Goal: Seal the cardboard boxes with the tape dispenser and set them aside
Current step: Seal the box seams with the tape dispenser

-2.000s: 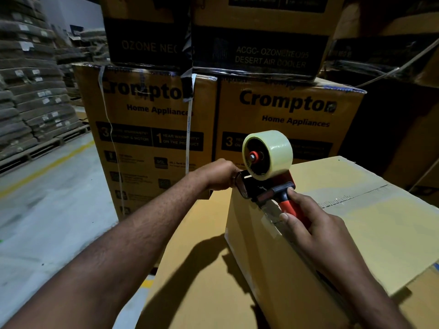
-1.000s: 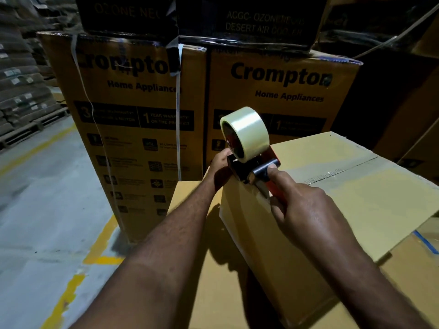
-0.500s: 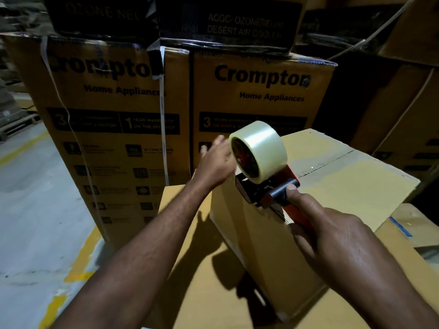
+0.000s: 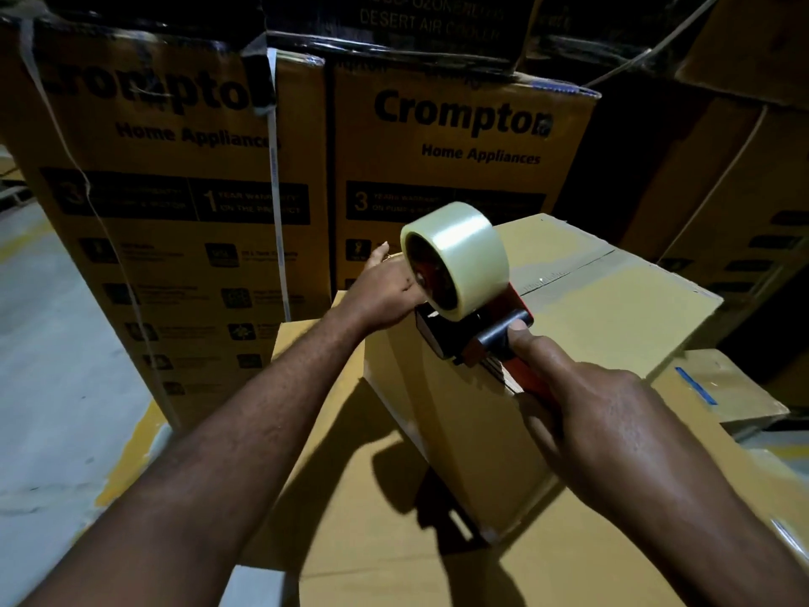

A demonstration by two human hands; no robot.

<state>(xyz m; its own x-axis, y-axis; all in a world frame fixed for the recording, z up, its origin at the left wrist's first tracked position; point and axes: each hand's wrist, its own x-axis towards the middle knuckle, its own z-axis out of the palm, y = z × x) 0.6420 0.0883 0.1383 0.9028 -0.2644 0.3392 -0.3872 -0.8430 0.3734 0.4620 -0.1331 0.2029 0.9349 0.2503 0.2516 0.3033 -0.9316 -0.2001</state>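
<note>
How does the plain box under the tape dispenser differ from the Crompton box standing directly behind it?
The plain box has bare brown sides; the Crompton box carries black lettering and dark panels. The plain box is lower, so its top shows; the Crompton box rises higher and bears a dark carton. The plain box has the tape dispenser at its top edge; the Crompton box has none. Both are brown cardboard.

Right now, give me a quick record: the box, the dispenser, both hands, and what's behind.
box: flaps closed, pale strip along the top seam
tape dispenser: at the box's near top edge, roll upright
right hand: grips the tape dispenser from behind
left hand: rests on the box's top edge beside the roll, fingers partly hidden
behind: stacked printed cartons
</note>
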